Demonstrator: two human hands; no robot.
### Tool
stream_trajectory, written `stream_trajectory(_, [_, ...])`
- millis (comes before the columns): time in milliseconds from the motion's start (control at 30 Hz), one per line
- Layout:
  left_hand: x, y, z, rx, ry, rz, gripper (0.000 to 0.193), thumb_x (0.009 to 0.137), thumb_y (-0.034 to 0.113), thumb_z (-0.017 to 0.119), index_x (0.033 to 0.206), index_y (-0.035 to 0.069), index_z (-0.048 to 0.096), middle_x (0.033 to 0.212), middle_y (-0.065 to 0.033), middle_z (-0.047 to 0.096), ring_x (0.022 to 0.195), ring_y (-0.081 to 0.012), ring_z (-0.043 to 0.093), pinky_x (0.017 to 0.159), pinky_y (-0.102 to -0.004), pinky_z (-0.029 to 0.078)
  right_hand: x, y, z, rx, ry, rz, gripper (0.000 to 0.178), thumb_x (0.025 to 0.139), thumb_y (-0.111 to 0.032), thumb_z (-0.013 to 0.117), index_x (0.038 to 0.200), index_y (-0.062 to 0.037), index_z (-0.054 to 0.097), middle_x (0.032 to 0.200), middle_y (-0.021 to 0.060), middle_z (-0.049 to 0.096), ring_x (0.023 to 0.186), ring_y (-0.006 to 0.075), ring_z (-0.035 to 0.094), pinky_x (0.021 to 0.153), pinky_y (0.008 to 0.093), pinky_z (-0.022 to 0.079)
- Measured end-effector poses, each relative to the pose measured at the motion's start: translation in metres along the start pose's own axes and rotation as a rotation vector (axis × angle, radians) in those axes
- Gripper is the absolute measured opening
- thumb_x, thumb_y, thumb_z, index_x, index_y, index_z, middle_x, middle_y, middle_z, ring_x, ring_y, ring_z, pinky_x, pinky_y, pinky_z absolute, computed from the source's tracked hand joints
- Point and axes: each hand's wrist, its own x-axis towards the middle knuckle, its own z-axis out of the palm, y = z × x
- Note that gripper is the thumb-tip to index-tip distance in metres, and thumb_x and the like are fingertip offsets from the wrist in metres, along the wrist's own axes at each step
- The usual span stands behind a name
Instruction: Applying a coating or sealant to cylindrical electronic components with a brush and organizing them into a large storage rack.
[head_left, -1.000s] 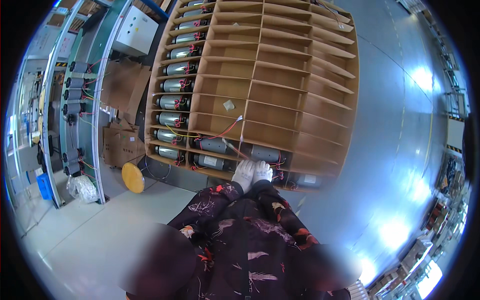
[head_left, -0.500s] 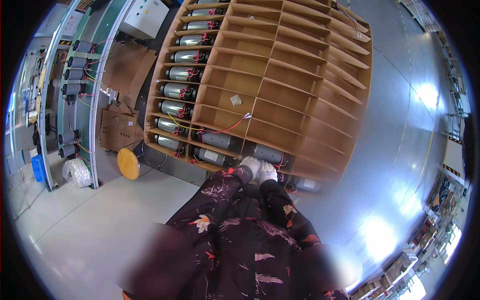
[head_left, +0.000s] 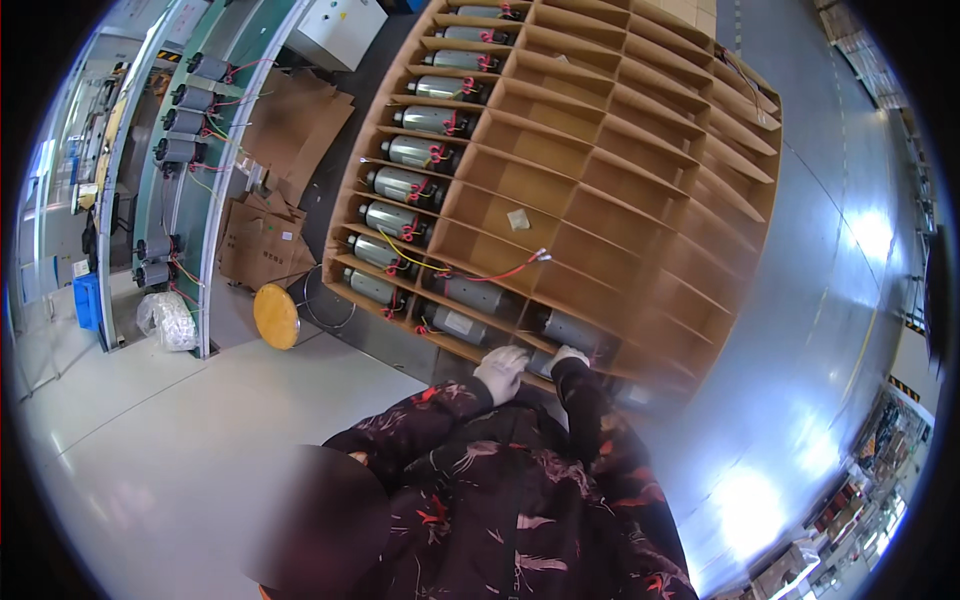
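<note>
A grey cylindrical electric motor [head_left: 541, 363] lies in a near-row compartment of the large divided cardboard box [head_left: 450, 347]. My left hand [head_left: 502, 373], in a whitish glove, is closed at this motor's left end with the fingers pressed together. Across from it, my right hand [head_left: 571, 356], gloved too, curls over the right end; its fingertips are partly hidden. Just beyond sits another grey motor [head_left: 570, 330]. To the left are a motor with a pale label [head_left: 455, 322] and one more motor [head_left: 470, 292], where yellow and red leads [head_left: 500, 275] trail over the dividers.
Silver motors with red leads [head_left: 402, 185] fill the box's left column. A small pale packet [head_left: 518, 219] lies in a middle compartment. Left of the box stand a round wooden stool [head_left: 276, 316], folded cardboard [head_left: 262, 245] and a green-topped line carrying motors [head_left: 180, 150].
My hands, close together before, have moved apart to the two ends of the near motor. The view has shifted, so the box appears farther right and lower.
</note>
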Motion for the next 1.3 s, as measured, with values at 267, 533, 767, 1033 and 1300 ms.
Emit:
stream_trajectory(267, [0.031,-0.11,-0.139,0.544,0.297,-0.447,0.062,0.073,0.02,0.066,0.13,0.001,0.049,0.134,-0.0198,0.048,0.131,-0.0373,0.039,0.113,-0.0496,0.026,-0.037,-0.158,-0.078,-0.101,1.02,-0.673,0.043,0.074,-0.021,0.062,0.112,-0.0024,0.058,0.116,0.0166,0.058,0.115,0.0335,0.052,0.1,0.0493,0.04])
stream_trajectory(533, [0.005,-0.151,-0.106,0.463,-0.233,-0.34,0.019,0.085,0.024,0.055,0.089,0.009,0.064,0.082,-0.0106,0.07,0.077,-0.0282,0.069,0.068,-0.0441,0.049,-0.01,-0.19,-0.065,0.161,0.581,-0.082,0.047,0.086,-0.045,0.059,0.105,-0.0022,0.054,0.101,0.0184,0.064,0.095,0.033,0.065,0.086,0.0469,0.048])
stream_trajectory(767, [-0.017,-0.142,-0.091,0.194,-0.453,-0.134,0.028,0.086,0.028,0.054,0.093,0.004,0.066,0.087,-0.0138,0.07,0.084,-0.0307,0.069,0.072,-0.0441,0.05,-0.033,-0.249,-0.059,0.179,0.453,-0.253,0.069,0.078,-0.047,0.069,0.131,-0.0079,0.049,0.129,0.017,0.054,0.122,0.0335,0.05,0.1,0.0465,0.04])
stream_trajectory(1033, [-0.018,-0.179,-0.15,0.071,-0.055,-0.128,0.041,0.079,0.026,0.063,0.112,0.002,0.059,0.108,-0.0168,0.062,0.107,-0.0334,0.058,0.094,-0.0451,0.042,0.008,-0.259,-0.037,-0.095,0.59,-0.177,0.028,0.079,-0.03,0.069,0.1,-0.0121,0.064,0.106,0.0134,0.059,0.102,0.0302,0.059,0.086,0.0452,0.046])
stream_trajectory(1300, [0.029,-0.174,-0.179,0.323,-0.144,0.13,0.069,0.074,0.022,0.066,0.138,0.005,0.045,0.139,-0.0129,0.045,0.13,-0.0336,0.04,0.112,-0.0477,0.029,0.044,-0.196,-0.015,0.769,0.197,-0.293,0.038,0.088,-0.031,0.067,0.107,0.0022,0.068,0.091,0.0142,0.072,0.087,0.023,0.068,0.08,0.0364,0.052])
